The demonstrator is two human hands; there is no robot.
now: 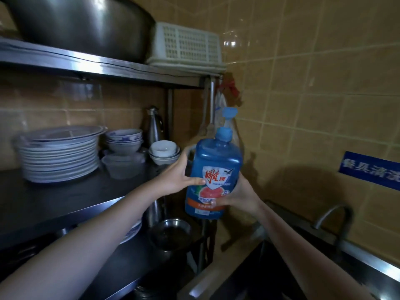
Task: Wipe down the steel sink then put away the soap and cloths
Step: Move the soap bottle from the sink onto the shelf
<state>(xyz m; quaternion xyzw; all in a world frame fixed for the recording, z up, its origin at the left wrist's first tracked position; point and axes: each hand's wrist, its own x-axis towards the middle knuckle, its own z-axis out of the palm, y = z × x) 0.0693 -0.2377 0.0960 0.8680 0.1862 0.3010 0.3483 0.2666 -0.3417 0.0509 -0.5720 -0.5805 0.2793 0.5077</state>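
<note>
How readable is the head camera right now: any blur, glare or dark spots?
Head view: the soap bottle, gripped by the left hand and right hand, is lit and fairly sharp; the plates look smeared; glare spots the wall tiles; the sink sits in deep shadow; shelf edges bow from the wide lens.

- Left arm: bare forearm entering from the lower left edge, extended forward and upward.
- Left hand (177,176): clasps the left flank of the soap bottle (216,156), thumb laid across its front.
- Right arm: bare forearm entering from the lower right edge.
- Right hand (240,197): cups the bottle's lower right side, fingers (215,202) curled onto its front.
</note>
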